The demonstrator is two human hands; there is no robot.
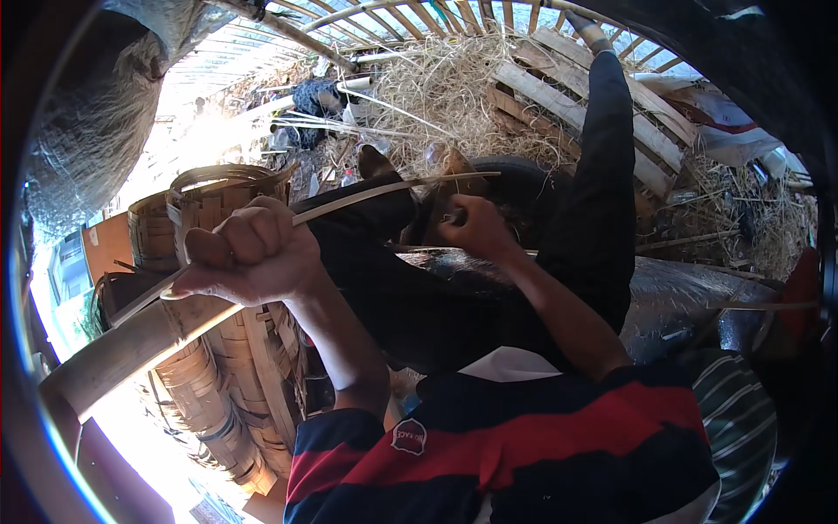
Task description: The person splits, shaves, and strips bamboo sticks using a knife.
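My left hand (253, 253) is closed around a thin, pale bamboo strip (375, 191). The strip slants up to the right from the fist, bending slightly, and its other end shows below the hand on the left. My right hand (478, 227) is closed just under the strip's far end, apart from it as far as I can see. A small dark spot shows at its curled fingers, but what they hold is hidden. Beneath the left hand lies a thick bamboo pole (122, 354).
Woven bamboo baskets (205, 384) stand at the left, beside my body. Loose straw (445, 87) covers the ground ahead, with a slatted wooden pallet (602, 113) on the right. A bamboo slat fence (419, 17) closes the far side. My dark-trousered leg (602, 175) stretches forward.
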